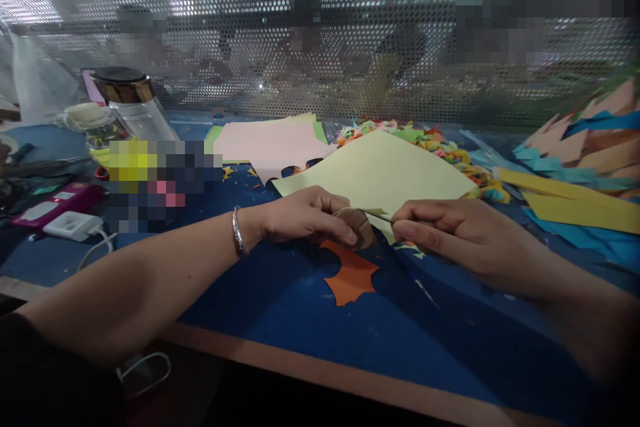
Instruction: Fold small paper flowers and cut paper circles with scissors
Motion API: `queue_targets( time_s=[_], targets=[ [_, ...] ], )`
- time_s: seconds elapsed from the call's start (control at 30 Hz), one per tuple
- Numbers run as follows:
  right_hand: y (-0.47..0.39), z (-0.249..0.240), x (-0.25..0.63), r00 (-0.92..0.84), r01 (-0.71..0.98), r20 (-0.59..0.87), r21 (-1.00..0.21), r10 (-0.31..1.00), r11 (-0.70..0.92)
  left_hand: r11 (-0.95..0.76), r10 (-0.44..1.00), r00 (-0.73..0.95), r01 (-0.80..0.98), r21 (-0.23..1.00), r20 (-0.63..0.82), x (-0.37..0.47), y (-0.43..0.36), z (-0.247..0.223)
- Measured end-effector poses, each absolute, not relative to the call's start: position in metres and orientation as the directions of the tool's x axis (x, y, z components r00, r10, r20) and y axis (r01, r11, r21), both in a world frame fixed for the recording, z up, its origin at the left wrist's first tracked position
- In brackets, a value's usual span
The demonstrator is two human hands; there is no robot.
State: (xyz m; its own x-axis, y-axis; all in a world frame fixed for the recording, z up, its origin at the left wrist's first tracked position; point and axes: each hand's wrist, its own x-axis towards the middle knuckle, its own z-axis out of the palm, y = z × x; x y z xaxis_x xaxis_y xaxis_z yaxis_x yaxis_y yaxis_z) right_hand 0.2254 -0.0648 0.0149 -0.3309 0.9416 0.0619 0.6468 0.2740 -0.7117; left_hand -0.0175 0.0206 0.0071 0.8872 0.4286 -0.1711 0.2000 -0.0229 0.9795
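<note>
My left hand [313, 213], with a silver bracelet at its wrist, is closed on a small brown rounded piece of paper [361, 228], the thumb pressing on its face. My right hand [440, 230] grips a thin dark tool [379, 215]; its tip reaches the upper edge of the brown piece, and its handle is hidden in the fingers. Just behind both hands lies a large pale yellow sheet [380, 167]. An orange paper scrap [351, 275] with curved cut-outs rests on the blue tabletop [280, 300] below the brown piece.
A pink sheet [275, 143] and a heap of colourful paper pieces [425, 140] lie behind. Folded paper [585, 147] and yellow strips [570, 193] are at right. At left stand a lidded bottle [135, 107], a magenta device [55, 205] and a white charger [73, 225]. A perforated screen [340, 67] rises behind.
</note>
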Motion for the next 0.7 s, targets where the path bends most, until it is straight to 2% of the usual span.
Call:
queue_targets(
  time_s=[0.3, 0.7],
  targets=[
    [-0.0653, 0.0117, 0.2255, -0.337, 0.630, 0.050, -0.730, 0.940, 0.265, -0.049, 0.408, 0.897, 0.205, 0.978, -0.167, -0.0173, 0.0229, 0.0044],
    [-0.0663, 0.0140, 0.2226, -0.389, 0.649, 0.051, -0.693, 0.920, 0.313, -0.142, 0.364, 0.919, 0.215, 0.966, -0.151, -0.0174, 0.0243, 0.0032]
  ],
)
